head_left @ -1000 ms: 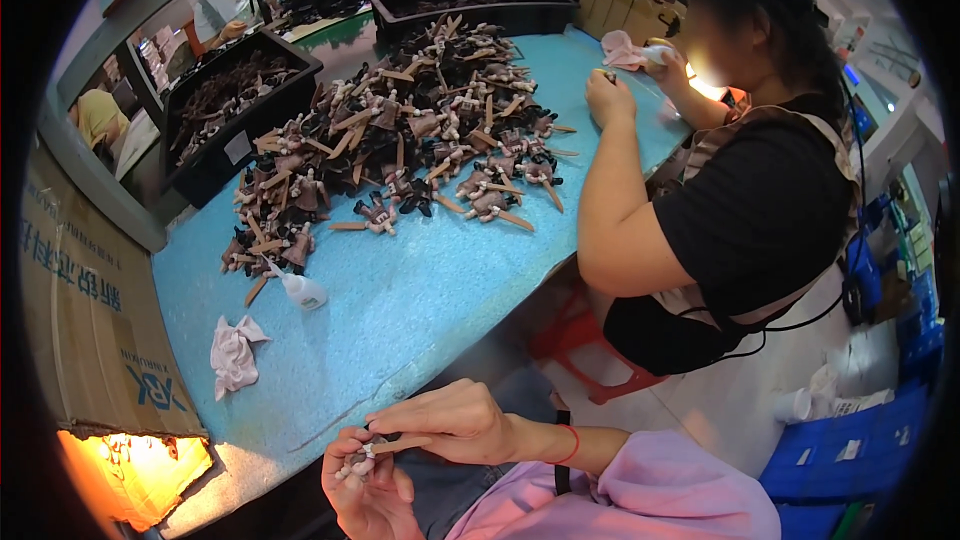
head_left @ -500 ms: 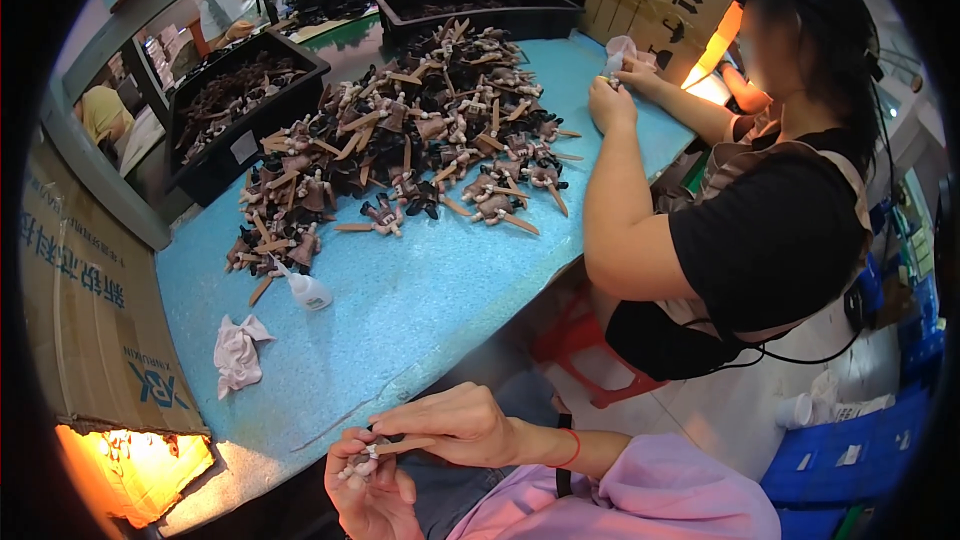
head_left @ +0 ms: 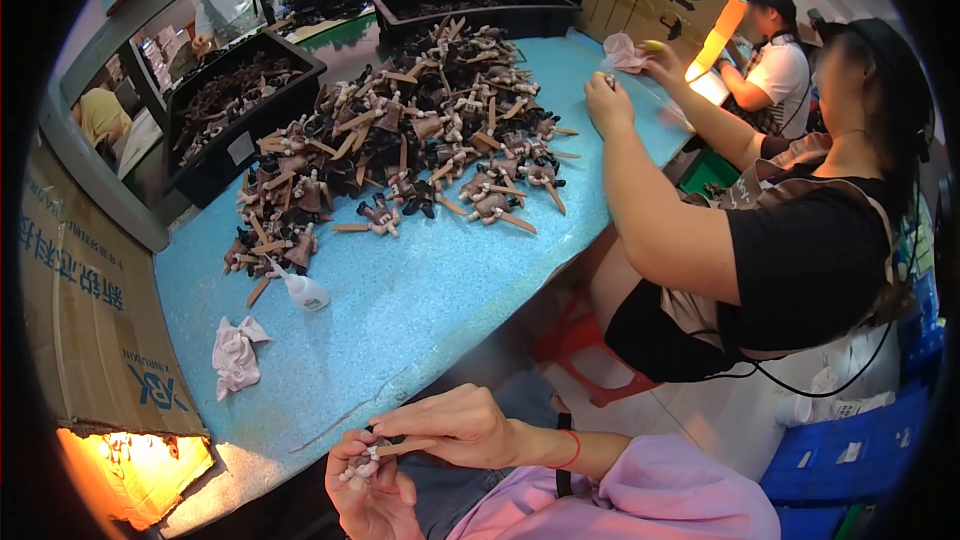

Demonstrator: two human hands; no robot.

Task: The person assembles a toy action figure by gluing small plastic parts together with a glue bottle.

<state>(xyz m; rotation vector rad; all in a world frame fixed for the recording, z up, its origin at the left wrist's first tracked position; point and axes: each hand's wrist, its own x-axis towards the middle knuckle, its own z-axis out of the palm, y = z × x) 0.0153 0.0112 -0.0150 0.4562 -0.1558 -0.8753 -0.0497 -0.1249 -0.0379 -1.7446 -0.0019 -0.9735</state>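
Observation:
At the lower edge, just in front of the table, my left hand (head_left: 372, 500) grips a small figurine (head_left: 360, 464) with a pale head and dark parts. My right hand (head_left: 458, 426) pinches the same figurine from above, its fingers closed over the dark end. A flat tan strip (head_left: 410, 446) sticks out of the figurine beneath my right fingers. Fingers cover much of the figurine. On the blue tabletop (head_left: 400, 310) beyond my hands lie a white squeeze bottle (head_left: 306, 292) with a thin nozzle and a crumpled pale pink cloth (head_left: 237, 356).
A large heap of similar figurines (head_left: 400, 140) covers the table's far part. Black bins (head_left: 240, 145) stand behind and left of it. Cardboard (head_left: 90, 310) walls the left side, with a glowing lamp (head_left: 140, 470) below. A co-worker (head_left: 800, 250) sits at the right, touching another pink cloth (head_left: 625, 52).
The co-worker at the right has leaned back and moved one hand to the pink cloth, uncovering another person behind. My hands and the figurine stay nearly as they were.

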